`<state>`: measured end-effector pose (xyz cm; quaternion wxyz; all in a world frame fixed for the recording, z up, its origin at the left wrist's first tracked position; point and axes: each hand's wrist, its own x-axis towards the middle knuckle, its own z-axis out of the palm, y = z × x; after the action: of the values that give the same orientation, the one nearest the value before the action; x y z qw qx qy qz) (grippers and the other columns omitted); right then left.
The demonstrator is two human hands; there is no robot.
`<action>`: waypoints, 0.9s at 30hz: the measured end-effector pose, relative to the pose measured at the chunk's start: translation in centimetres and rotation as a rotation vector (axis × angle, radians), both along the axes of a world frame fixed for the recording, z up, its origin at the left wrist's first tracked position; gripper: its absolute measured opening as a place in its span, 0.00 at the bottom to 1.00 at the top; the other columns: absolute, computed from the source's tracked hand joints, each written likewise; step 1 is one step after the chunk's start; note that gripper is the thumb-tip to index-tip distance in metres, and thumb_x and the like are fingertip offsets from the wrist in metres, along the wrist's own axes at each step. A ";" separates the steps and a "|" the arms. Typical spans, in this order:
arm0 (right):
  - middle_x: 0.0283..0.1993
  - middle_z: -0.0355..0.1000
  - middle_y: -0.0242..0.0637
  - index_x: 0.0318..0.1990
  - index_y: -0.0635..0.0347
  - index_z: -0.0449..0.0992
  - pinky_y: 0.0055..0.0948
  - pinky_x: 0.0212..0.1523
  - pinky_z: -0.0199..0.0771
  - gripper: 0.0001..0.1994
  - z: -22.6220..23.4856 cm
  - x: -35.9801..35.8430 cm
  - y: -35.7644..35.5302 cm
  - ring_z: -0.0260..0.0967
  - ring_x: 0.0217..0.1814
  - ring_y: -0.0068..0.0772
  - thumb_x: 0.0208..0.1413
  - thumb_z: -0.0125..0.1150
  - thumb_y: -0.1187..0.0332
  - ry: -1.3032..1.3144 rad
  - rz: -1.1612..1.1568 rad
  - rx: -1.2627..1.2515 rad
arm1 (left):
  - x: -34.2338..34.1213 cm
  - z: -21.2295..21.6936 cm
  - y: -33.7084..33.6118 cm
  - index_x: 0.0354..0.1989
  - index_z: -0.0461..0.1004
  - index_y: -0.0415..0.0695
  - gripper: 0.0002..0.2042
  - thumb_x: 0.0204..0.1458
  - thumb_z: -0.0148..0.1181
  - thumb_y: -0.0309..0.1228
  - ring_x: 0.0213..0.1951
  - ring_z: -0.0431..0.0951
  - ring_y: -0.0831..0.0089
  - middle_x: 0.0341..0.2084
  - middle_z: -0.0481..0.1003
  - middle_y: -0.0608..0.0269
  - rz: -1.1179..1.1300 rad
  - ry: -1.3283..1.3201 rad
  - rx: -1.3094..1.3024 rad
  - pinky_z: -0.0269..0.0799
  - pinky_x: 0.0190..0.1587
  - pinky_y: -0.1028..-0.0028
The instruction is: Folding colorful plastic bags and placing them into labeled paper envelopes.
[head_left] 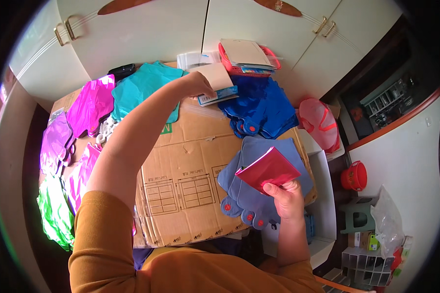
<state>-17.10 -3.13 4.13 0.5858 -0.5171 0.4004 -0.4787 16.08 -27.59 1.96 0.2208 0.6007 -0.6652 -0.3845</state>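
Head view shows me mid-sort at a desk [190, 161] covered with flattened cardboard. My right hand [288, 198], at lower right of centre, pinches a shiny red foil piece [269, 171] between thumb and fingers, holding it tilted just above a light blue stack [259, 195] of similar pieces with red dots along their lower edge.

My left hand [200, 84] stretches to the upper middle of the frame, its fingers closed on a small flat packet [219, 83] with a tan flap and a blue-edged card. The packet sits just beside a dark blue stack [261, 107] and below a red basket [247, 61] loaded with papers.

To my judgement, I am in the picking-up stage: one piece in the right hand, the left fetching the packet. The next move seems to call for bringing both together over the bare cardboard, keeping the slippery foil from sliding out of my pinch.

Along the left of the frame lie teal [142, 88], magenta [90, 105], purple [54, 144] and green [54, 210] foil piles.
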 end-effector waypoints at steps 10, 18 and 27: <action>0.44 0.76 0.31 0.44 0.55 0.79 0.31 0.42 0.71 0.12 0.3 -1.3 -1.0 0.72 0.45 0.30 0.52 0.66 0.74 -0.338 0.038 -0.011 | -1.8 10.2 10.2 0.30 0.79 0.40 0.06 0.49 0.63 0.29 0.34 0.78 0.55 0.30 0.78 0.53 0.058 -0.356 -0.840 0.74 0.40 0.62; 0.28 0.74 0.22 0.36 0.59 0.81 0.15 0.22 0.51 0.07 1.3 5.8 3.8 0.54 0.22 0.09 0.50 0.70 0.69 0.047 0.361 0.338 | -1.0 5.3 42.3 0.29 0.73 0.43 0.07 0.39 0.58 0.28 0.32 0.71 0.65 0.27 0.69 0.62 -0.219 -0.472 -0.816 0.64 0.35 0.65; 0.28 0.75 0.24 0.35 0.59 0.82 0.13 0.21 0.58 0.07 -3.1 10.1 11.3 0.58 0.20 0.10 0.50 0.70 0.68 0.234 0.541 0.475 | -2.0 -8.1 54.9 0.46 0.70 0.44 0.29 0.33 0.78 0.30 0.41 0.73 0.59 0.40 0.72 0.58 0.340 -0.156 -0.831 0.68 0.43 0.65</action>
<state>-6.98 8.22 1.06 0.7448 -0.5051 0.4135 -0.1385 14.03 27.34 -6.18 0.4522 0.5892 -0.6695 0.0032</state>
